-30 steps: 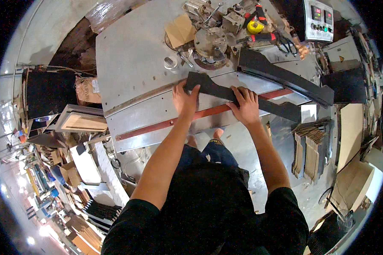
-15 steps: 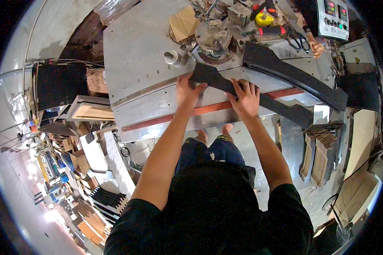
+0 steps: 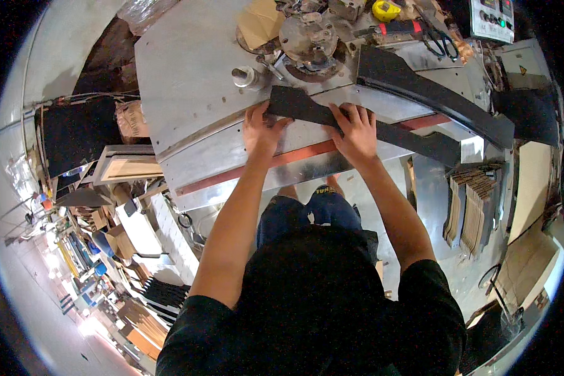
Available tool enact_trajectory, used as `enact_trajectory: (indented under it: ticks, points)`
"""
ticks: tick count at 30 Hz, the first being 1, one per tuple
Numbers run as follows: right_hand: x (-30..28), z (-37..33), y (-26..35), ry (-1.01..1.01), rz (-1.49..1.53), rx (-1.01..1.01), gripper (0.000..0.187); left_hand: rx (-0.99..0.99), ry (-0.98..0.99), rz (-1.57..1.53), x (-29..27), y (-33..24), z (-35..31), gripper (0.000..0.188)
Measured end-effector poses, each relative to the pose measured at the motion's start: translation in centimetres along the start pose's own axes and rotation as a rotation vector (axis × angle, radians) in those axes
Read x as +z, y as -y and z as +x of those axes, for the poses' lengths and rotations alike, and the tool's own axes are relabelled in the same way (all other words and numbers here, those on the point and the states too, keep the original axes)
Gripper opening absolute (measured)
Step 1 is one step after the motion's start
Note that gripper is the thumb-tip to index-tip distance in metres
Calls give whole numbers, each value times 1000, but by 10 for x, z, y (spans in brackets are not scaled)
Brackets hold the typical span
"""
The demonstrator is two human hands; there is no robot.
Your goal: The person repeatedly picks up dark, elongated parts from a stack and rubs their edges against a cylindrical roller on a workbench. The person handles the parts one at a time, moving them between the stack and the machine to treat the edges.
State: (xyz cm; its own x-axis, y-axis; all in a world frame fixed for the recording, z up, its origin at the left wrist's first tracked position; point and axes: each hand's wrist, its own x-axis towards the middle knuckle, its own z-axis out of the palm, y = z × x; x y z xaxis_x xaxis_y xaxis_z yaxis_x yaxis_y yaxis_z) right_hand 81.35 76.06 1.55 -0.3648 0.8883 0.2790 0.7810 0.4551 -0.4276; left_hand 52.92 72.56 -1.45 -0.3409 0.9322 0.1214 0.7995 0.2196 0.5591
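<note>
A long dark, shaped board (image 3: 297, 105) lies across the metal table, its wider end at the left and its far portion running out to the right. My left hand (image 3: 261, 133) grips its left end, thumb on the near side. Around the middle, my right hand (image 3: 356, 133) holds the same board with fingers over the top and the thumb along the near edge. Beyond it to the right lie similar dark curved boards (image 3: 429, 94), seemingly stacked. A reddish-brown strip (image 3: 307, 155) is set in the tabletop nearer to me.
A round metal machine head (image 3: 308, 39) stands at the back, with a plastic bottle (image 3: 247, 78) beside it. A yellow tape measure (image 3: 386, 10) and scissors (image 3: 442, 45) lie back right. Several shaped boards (image 3: 473, 213) are stacked below the table's right end. A control box (image 3: 492, 22) stands far right.
The board's angle has flattened: its right portion has swung away from me, and its left end has shifted slightly left. Both hands have stayed on it. The whole view has shifted a little.
</note>
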Motion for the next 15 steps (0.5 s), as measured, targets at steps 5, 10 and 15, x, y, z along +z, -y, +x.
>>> enact_trajectory:
  ticks: [5, 10, 15]
  points:
    - [4, 4, 11, 63, 14, 9, 62, -53, 25, -31, -18, -3, -2, 79]
    - [20, 11, 30, 125, 1, 43, 64, 83, 81, 60, -29, 50, 14, 84]
    - [39, 17, 54, 42, -14, 92, 62, 319, 269, 86, -82, 41, 89, 124]
